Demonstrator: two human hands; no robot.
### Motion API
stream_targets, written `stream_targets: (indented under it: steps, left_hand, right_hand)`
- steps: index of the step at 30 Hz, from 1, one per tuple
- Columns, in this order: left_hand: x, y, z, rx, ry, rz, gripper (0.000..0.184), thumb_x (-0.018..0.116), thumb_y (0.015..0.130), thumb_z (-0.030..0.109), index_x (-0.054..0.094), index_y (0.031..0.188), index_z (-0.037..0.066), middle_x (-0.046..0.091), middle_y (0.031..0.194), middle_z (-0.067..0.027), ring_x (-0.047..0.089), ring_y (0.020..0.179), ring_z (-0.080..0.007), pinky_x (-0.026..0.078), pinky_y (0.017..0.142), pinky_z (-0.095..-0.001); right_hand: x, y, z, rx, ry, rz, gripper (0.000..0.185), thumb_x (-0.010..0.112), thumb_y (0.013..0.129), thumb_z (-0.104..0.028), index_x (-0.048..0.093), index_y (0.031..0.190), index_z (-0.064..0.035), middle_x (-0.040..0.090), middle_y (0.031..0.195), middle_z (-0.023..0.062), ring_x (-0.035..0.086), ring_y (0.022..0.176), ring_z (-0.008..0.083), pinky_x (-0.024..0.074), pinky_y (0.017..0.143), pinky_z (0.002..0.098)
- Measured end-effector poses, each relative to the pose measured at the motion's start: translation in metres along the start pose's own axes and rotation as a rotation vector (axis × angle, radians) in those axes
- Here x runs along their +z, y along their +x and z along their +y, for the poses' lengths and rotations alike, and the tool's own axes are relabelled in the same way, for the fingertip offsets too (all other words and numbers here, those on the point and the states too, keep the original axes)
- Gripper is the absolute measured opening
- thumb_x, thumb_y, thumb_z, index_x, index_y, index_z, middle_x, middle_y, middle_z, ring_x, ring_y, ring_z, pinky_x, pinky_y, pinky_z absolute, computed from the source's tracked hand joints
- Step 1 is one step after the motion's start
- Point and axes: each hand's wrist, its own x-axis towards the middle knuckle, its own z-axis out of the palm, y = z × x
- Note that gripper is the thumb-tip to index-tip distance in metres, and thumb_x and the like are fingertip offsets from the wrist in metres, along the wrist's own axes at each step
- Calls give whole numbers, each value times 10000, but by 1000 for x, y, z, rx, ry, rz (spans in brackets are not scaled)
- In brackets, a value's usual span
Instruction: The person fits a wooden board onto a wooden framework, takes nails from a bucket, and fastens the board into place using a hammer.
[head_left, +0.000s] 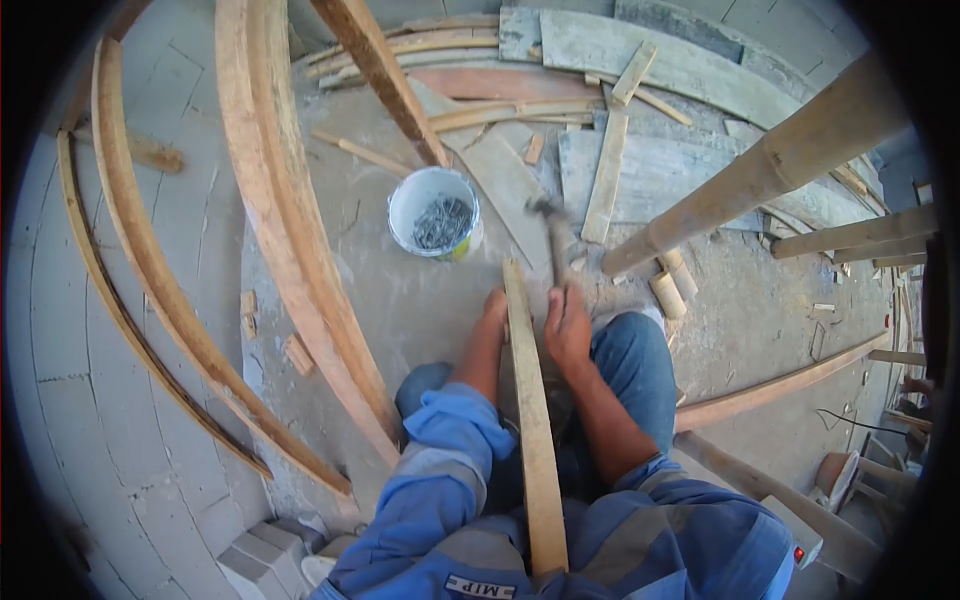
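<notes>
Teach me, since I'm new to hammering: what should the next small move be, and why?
Probably ease the left hand back slightly from the far end of the wooden strip: it sits beside that end, while the right hand grips a hammer, blurred as if swinging, close by.

"MIP" on a blue shirt label [481,587]

I'm seeing the hammer [557,240] blurring at its head. A wooden strip [535,420] is partly hiding the left hand [494,310]. Nails [442,222] in the bucket [406,205] are blending together, too small to count. At upper right, a bamboo post [770,170] is running out of view.
</notes>
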Motion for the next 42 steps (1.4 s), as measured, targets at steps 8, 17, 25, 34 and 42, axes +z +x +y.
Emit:
stream_targets:
  steps: [8, 17, 25, 34, 42]
  left_hand:
    - [-2, 17, 0, -40, -103, -60, 383, 467, 1027, 411, 591, 915, 66, 605, 636, -175, 612, 501, -361, 518, 472, -508]
    - [26, -8, 32, 82, -16, 71, 382, 478, 1037, 451, 613, 943, 106, 573, 674, -90, 581, 485, -269, 510, 438, -453]
    - [57, -18, 80, 187, -217, -4, 516, 547, 1035, 464, 608, 1291, 21, 672, 1092, -127, 678, 935, -267, 576, 803, -455]
    - [76, -67, 134, 636, -222, -165, 646, 754, 947, 276, 467, 1447, -15, 662, 1250, -177, 655, 1099, -257, 536, 938, -421]
    - [96, -92, 149, 909, -185, -118, 690, 727, 968, 286, 422, 1503, -28, 629, 1316, -218, 615, 1198, -287, 483, 1019, -392]
  right_hand:
    - [-2, 0, 17, 235, -191, -440, 332, 480, 1069, -331, 497, 1231, -43, 688, 964, 347, 667, 889, 548, 500, 762, 623]
    - [-24, 1, -6, 390, 168, -303, 601, 606, 998, -552, 583, 1042, 47, 653, 857, 221, 644, 840, 309, 485, 756, 441]
    - [-55, -2, -19, 720, 837, -492, 652, 801, 878, -471, 612, 1206, 60, 710, 1011, 167, 708, 830, 205, 581, 731, 326]
    - [-51, 58, 19, 654, 1268, -890, 799, 652, 955, -502, 409, 1495, 35, 609, 1319, 204, 652, 1140, 287, 599, 834, 385]
    - [-70, 73, -14, 503, 1168, -731, 602, 736, 927, -445, 608, 1270, 33, 735, 1008, 162, 716, 779, 206, 589, 684, 332]
